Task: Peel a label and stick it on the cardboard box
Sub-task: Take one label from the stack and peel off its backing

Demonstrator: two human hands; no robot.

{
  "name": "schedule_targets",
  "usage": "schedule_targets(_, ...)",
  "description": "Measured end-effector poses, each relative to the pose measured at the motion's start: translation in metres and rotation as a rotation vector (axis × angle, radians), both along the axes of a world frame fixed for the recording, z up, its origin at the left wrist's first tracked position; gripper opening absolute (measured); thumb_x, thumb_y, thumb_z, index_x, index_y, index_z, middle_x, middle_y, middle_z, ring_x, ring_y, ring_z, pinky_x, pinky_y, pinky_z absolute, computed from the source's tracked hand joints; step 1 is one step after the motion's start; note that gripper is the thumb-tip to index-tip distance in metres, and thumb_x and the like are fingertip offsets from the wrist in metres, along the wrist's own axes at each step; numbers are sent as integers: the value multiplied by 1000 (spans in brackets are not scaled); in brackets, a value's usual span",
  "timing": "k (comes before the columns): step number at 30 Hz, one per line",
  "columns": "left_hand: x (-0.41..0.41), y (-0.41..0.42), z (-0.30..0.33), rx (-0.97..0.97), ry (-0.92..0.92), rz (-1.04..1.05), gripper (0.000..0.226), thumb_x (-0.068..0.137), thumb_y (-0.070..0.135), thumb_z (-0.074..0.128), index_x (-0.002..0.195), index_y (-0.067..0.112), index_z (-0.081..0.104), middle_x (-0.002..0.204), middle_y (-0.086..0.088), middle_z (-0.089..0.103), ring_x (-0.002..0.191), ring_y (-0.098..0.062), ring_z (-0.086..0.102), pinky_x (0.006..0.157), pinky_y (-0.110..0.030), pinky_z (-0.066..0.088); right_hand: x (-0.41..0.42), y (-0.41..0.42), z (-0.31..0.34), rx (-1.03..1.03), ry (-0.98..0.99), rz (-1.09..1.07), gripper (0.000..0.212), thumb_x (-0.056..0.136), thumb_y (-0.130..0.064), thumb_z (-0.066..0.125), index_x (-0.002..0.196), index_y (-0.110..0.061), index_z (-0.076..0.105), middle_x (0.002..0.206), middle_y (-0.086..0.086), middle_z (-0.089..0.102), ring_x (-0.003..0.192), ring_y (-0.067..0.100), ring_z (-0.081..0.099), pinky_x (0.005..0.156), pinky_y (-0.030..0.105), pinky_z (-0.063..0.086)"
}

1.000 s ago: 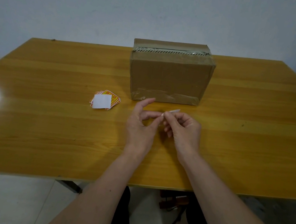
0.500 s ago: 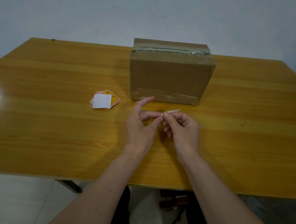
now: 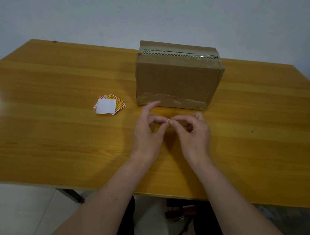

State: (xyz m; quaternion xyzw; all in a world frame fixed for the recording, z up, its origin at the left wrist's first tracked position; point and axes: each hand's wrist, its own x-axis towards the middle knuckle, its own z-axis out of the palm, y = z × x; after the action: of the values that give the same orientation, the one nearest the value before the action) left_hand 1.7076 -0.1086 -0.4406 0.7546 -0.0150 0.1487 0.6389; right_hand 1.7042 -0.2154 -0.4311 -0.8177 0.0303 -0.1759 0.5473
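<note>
We hold our left hand (image 3: 148, 134) and right hand (image 3: 193, 138) close together, fingertips meeting in a pinch, left index finger raised.

Head view, near, looking down over table (image 3: 49, 133).

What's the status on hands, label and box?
Left hand and right hand pinch a small white label between fingertips. Brown taped cardboard box bare, just beyond. Path clear; spare yellow-red label stack left.
</note>
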Motion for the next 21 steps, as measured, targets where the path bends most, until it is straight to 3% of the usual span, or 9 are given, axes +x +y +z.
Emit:
schedule_targets(3,4,1,-3,-51,65,-17,43,80,5,70,111,30,53,76,4,67,73,-3,61,74,-10,46,1,1,3,299,76,-24,8,80,-17,71,74,-22,71,79,-2,66,69,6,58,62,12,47)
schedule_targets(6,7,3,-4,-63,126,-10,34,79,6,71,104,25,59,71,3,62,67,-8,57,66,-14,44,0,2,4,491,180,-97,8,83,-20,69,79,-14,71,71,-2,62,56,7,49,54,20,43)
schedule_targets(10,7,4,-4,-77,141,66,32,81,6,70,106,24,61,72,9,66,69,1,60,64,-3,42,1,2,5,496,200,-79,5,84,-18,68,80,-16,69,67,1,54,53,10,43,50,22,41)
schedule_targets(15,4,2,-3,65,131,111,27,83,11,68,106,26,67,83,9,69,77,3,61,66,3,38,-1,2,5,548,160,-68,9,84,-14,68,76,-16,72,59,-2,61,51,8,51,48,20,46)
schedule_targets(18,5,2,-3,-48,175,104,21,83,10,68,102,18,70,84,7,69,74,-3,62,67,-2,46,-1,3,4,558,157,-74,12,85,-15,67,74,-15,71,57,-2,64,52,8,56,49,20,48)
schedule_targets(21,6,2,-2,-110,172,110,13,83,9,68,86,21,70,72,9,67,58,-8,60,57,-10,48,-1,3,0,531,142,-76,15,85,-15,66,70,-14,69,54,-2,62,48,5,53,46,18,46)
